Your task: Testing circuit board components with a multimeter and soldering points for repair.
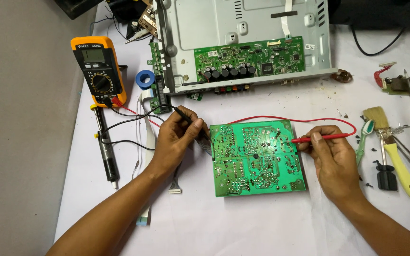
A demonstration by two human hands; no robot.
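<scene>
Green circuit board, flat and square with its shiny, solder-dotted underside up, is laid on the white table. At its 9 o'clock edge a black probe is pinched in the closed fingers of the left hand. At 3 o'clock a thin red probe is gripped by the right hand, tip on the board. An orange multimeter is seen at 10 o'clock.

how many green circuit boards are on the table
2 main ones: a circuit board between the left hand and right hand, another board in the metal case. Smaller ones may be hidden.
</scene>
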